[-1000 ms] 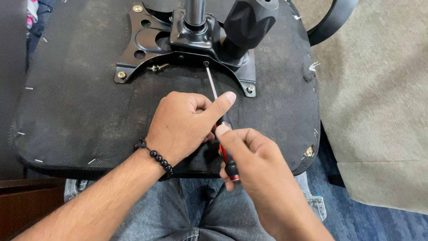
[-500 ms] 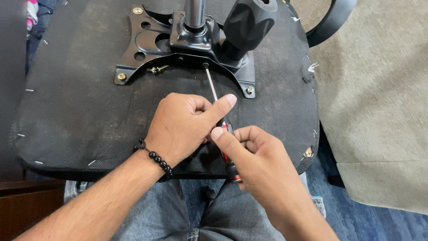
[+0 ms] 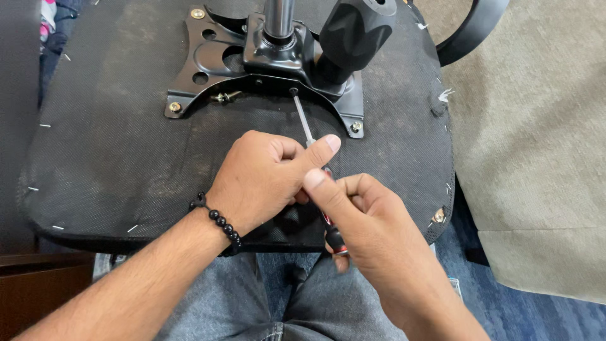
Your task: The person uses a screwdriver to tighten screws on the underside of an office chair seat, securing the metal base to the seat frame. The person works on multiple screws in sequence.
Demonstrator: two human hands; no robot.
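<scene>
An upturned office chair seat (image 3: 120, 158), covered in black fabric, lies across my lap. A black metal mounting plate (image 3: 214, 60) with a steel column (image 3: 279, 19) is bolted to it. A screwdriver (image 3: 303, 120) with a red and black handle points at a screw on the plate's near edge. My left hand (image 3: 265, 180) pinches the shaft close to the handle, thumb stretched along it. My right hand (image 3: 363, 221) wraps the handle from below. A black bead bracelet sits on my left wrist.
A black knob lever (image 3: 353, 35) sticks up right of the column. Brass bolts mark the plate corners (image 3: 175, 107). A curved black armrest (image 3: 470, 31) lies at upper right over beige carpet (image 3: 543, 158). Staples line the seat edge.
My right hand has shifted its grip around the screwdriver handle, fingers turning. The left hand and the screwdriver tip stay in place.
</scene>
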